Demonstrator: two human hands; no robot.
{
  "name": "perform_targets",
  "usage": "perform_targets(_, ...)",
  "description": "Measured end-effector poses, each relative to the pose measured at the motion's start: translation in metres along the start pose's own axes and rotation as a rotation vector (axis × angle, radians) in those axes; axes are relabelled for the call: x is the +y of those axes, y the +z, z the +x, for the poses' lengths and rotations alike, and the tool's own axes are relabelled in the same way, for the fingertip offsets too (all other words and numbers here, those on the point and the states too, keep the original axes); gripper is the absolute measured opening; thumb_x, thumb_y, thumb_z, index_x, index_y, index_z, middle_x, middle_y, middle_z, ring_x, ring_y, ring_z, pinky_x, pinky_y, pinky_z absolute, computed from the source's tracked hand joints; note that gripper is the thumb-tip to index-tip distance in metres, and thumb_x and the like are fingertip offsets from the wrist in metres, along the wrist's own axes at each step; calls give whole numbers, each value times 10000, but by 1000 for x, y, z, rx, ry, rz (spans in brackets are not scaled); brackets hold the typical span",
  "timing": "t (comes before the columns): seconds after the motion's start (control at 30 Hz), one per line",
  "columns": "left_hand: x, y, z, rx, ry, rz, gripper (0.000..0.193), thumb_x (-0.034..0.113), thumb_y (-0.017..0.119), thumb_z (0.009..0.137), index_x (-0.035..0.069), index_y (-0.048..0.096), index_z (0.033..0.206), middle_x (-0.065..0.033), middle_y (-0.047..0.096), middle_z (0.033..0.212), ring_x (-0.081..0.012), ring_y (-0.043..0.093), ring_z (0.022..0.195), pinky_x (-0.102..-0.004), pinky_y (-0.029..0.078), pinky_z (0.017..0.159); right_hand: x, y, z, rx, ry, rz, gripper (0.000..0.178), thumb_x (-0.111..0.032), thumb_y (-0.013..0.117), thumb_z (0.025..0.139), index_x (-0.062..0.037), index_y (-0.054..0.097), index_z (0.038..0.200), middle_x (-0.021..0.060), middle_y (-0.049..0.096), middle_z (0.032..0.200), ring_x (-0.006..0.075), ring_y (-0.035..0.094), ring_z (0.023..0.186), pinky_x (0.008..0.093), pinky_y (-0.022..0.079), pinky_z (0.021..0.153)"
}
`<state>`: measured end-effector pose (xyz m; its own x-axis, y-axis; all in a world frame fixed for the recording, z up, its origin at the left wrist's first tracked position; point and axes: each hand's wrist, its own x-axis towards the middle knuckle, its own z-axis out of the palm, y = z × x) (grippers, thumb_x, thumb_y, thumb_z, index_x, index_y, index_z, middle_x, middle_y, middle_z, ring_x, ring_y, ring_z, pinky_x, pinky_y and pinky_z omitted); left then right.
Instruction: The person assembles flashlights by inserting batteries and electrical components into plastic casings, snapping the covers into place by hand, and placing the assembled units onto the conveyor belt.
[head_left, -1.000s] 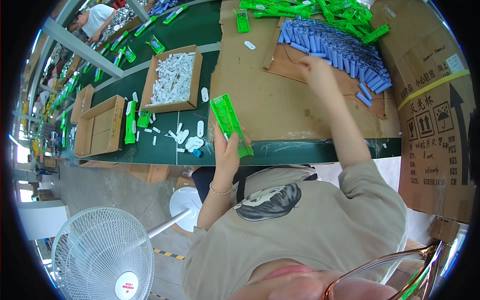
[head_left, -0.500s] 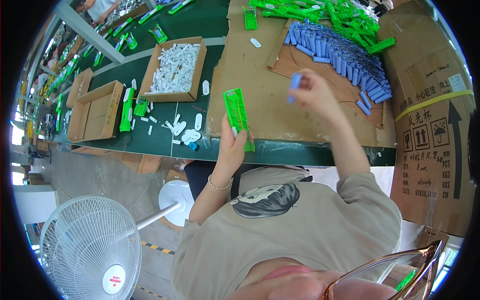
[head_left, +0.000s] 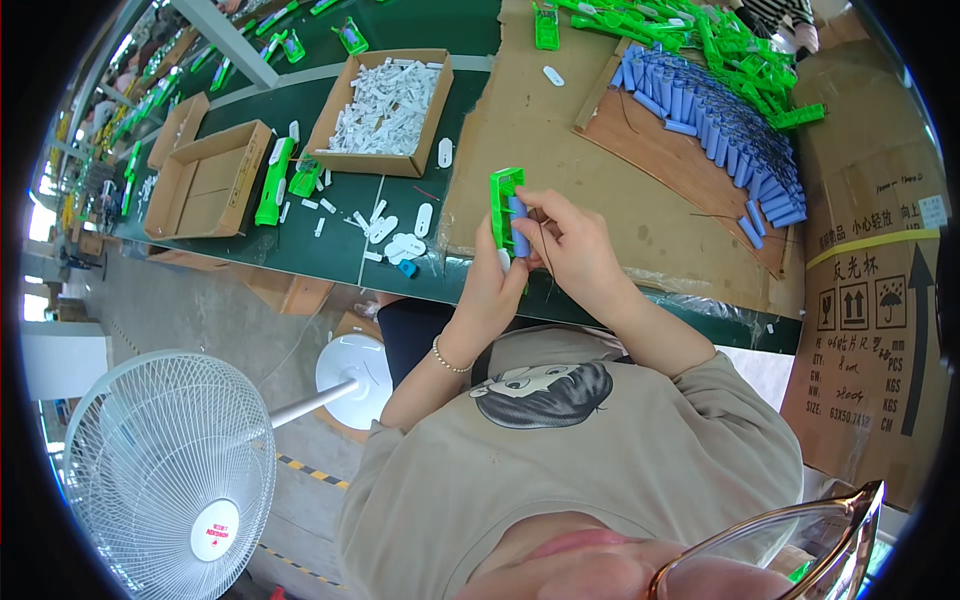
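Casing [head_left: 501, 208] status?

In left hand [head_left: 485, 287]; right hand [head_left: 582, 252] pinches blue cylinder [head_left: 520, 234] at its hollow side.

Seated?

Can't tell, right hand partly covers it. Dark wire [head_left: 551, 266] hangs outside. Rows of cylinders [head_left: 712, 130] left on wooden board [head_left: 655, 158].

A factory workshop for assembly is shown. The long green-topped workbench [head_left: 465, 110] is crossed by a grey metal post [head_left: 225, 40] at upper left. Identical parts are laid out in bulk: white pieces [head_left: 388, 105] are boxed at upper centre, while blue cylinders [head_left: 715, 125] and green casings [head_left: 690, 40] are massed at upper right. The floor at lower left is marked with striped tape [head_left: 312, 470].
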<state>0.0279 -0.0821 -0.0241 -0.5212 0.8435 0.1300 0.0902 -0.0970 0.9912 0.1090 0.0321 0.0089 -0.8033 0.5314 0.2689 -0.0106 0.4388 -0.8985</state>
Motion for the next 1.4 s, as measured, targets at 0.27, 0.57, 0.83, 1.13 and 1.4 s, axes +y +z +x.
perform_targets(0.27, 0, -20, -2, 2, -26, -208, 421, 65, 452, 925, 13, 298, 1314, -95, 540, 1017, -139, 585, 770, -268, 488, 680, -1, 15, 27, -68, 134, 233, 501, -132, 682, 816, -47, 454, 1253, 94, 616, 879, 138, 587, 648, 278, 477, 548)
perform_targets(0.57, 2, -64, -23, 243, -66, -595, 384, 140, 428, 937, 36, 309, 1286, -149, 565, 1023, -249, 636, 823, -364, 523, 722, -2, 33, 171, -473, 133, 50, 362, -194, 640, 837, 14, 601, 1130, 67, 667, 898, 123, 618, 803, 300, 496, 713)
perform_targets(0.83, -2, -102, -42, 401, -76, -576, 341, 159, 453, 944, 29, 351, 1243, -141, 573, 1013, -216, 644, 784, -334, 556, 625, 55, 138, 307, -387, -205, -922, 204, -176, 673, 745, -84, 713, 922, 140, 680, 875, 305, 653, 832, 380, 522, 743)
perform_targets(1.13, -15, -117, -41, 468, -95, -590, 308, 150, 452, 946, 30, 388, 1222, -125, 573, 1001, -190, 632, 785, -324, 549, 668, 50, 142, 309, -378, -131, -539, 216, -180, 710, 729, -38, 700, 892, 116, 686, 858, 209, 654, 752, 327, 517, 699)
perform_targets(1.4, -10, -111, -32, 477, -50, -556, 286, 147, 450, 949, 20, 395, 1200, -131, 572, 1001, -183, 623, 791, -307, 526, 673, -21, 73, 211, -515, 9, 337, 82, -89, 649, 824, -22, 640, 871, 51, 649, 835, 70, 569, 687, 219, 458, 590)
